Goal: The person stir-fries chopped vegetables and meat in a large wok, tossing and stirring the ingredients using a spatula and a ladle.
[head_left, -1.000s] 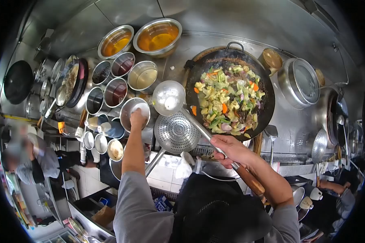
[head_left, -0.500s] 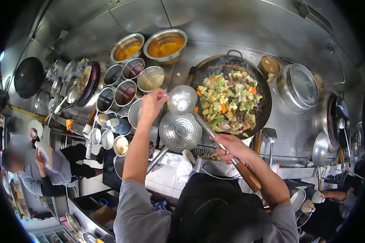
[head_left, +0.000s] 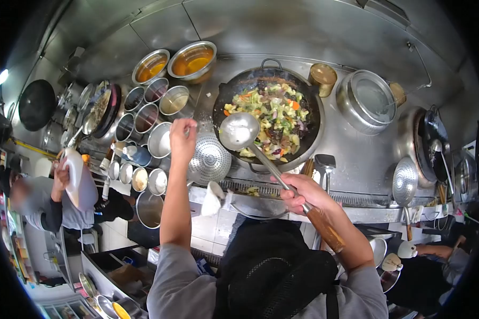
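Note:
My right hand (head_left: 303, 192) is wrapped around the shaft of a long ladle (head_left: 240, 129), just above its wooden grip. The ladle's bowl hangs over the left side of a wok (head_left: 315, 125). In the wok lie mixed chopped vegetables (head_left: 274, 118), with green, pale and orange pieces. My left hand (head_left: 183, 139) is raised beside a metal pot (head_left: 159, 140), fingers drawn together. Whatever they hold, if anything, is hidden. Under and right of that hand sits a perforated strainer (head_left: 210, 159). Fine white specks show near its fingers.
Metal sauce cups (head_left: 146, 118) and two bowls of orange liquid (head_left: 192, 61) stand at left. Right of the wok are a tin (head_left: 323, 78), a lidded pot (head_left: 368, 101) and a skimmer (head_left: 405, 182). At far left, another person holds a jug (head_left: 80, 178).
The ladle's bowl has shifted from beside the wok to over its left side. My left hand has drawn away from the bowl. White stuff earlier in the ladle no longer shows clearly.

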`<state>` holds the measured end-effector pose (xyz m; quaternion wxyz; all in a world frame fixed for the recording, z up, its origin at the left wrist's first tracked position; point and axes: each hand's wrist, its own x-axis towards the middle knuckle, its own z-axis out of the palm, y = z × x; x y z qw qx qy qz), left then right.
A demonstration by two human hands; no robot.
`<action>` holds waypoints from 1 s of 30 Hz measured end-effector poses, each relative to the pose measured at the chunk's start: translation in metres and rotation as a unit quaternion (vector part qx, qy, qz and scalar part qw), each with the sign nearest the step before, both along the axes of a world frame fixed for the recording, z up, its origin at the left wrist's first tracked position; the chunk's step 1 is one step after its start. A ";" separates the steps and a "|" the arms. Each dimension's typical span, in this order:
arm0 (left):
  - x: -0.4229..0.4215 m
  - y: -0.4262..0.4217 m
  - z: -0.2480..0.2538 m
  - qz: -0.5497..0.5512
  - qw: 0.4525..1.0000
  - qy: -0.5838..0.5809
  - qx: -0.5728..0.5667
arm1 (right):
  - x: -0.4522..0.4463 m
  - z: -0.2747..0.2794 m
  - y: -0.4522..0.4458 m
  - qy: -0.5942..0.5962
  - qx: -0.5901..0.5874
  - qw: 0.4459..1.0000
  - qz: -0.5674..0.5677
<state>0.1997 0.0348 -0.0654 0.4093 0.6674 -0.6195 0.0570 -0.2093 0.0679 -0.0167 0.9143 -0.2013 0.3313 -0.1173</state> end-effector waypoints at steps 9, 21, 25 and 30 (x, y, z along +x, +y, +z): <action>-0.003 0.098 -0.074 0.077 0.953 0.283 0.075 | 0.004 -0.022 -0.045 0.169 -0.170 0.966 -0.093; -0.011 0.132 -0.107 0.072 0.916 0.383 0.089 | -0.009 -0.027 -0.040 0.318 -0.326 0.889 -0.047; -0.019 0.142 -0.111 0.040 0.929 0.359 0.079 | -0.008 -0.070 -0.053 0.522 -0.663 0.533 -0.058; -0.068 0.140 -0.108 -0.035 0.942 0.300 0.148 | 0.031 -0.066 -0.126 0.554 -0.621 0.555 -0.012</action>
